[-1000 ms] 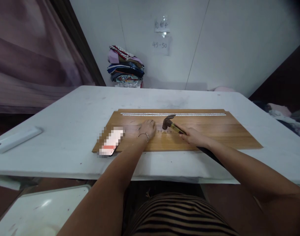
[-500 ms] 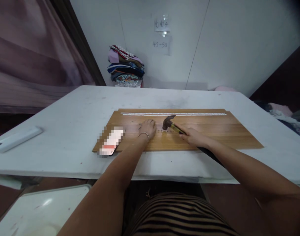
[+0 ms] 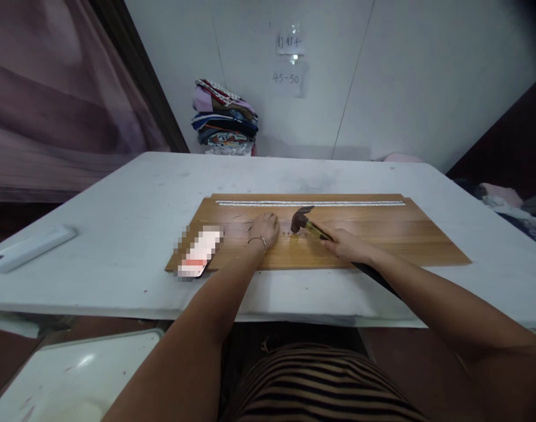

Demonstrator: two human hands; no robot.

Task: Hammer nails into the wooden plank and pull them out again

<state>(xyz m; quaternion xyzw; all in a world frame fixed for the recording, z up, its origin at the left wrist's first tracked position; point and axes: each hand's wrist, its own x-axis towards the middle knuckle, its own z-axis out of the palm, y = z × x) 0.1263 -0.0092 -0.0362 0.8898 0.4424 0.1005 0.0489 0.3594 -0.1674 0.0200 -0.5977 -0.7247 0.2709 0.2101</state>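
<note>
My right hand (image 3: 345,244) grips a claw hammer (image 3: 299,220) by its handle, the head low over the wooden board (image 3: 382,234). A row of small dark spots, likely nail heads (image 3: 288,233), runs along the board beside the hammer head. My left hand (image 3: 265,228) lies flat on the board left of the hammer, a bracelet on its wrist. Loose nails (image 3: 248,222) lie at its left side, one partly by the fingers. Whether anything is under the left palm is hidden.
Two white measuring strips (image 3: 312,204) run along the board's far edge. A phone (image 3: 202,252), blurred out, rests on the board's left corner. On the white table (image 3: 118,234) lies a white plastic piece (image 3: 33,249) at left. Folded clothes (image 3: 225,117) are stacked by the wall.
Hardly anything differs. The hammer head has shifted very slightly; both hands, the board and the nails keep their places.
</note>
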